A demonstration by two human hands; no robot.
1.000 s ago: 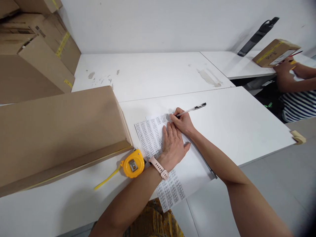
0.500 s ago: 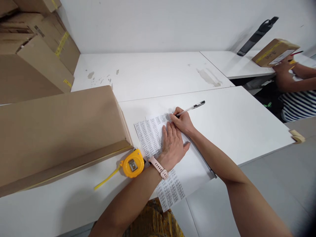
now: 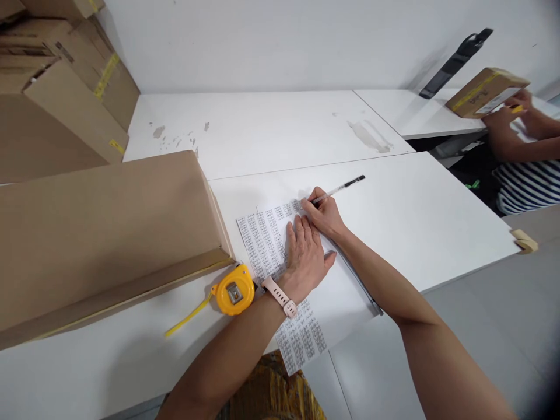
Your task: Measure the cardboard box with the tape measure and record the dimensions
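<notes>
Pinched pen (image 3: 347,185) with closed right fingers (image 3: 315,194); pressed paper (image 3: 262,245) with left fingers (image 3: 299,228), outstretched, empty. Likely writing, though hard to confirm; next needed paper steady.

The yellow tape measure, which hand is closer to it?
Left. The left hand lies on the paper, up and right of the tape measure; the right hand, pen in its grip, is farther up and right.

I can read no wording. The script (image 3: 254,236) on my paper (image 3: 343,286), from centre toward six o'clock, is too small; so are the marks (image 3: 477,98) and label (image 3: 497,101) on the carton (image 3: 485,89) at two o'clock.
</notes>
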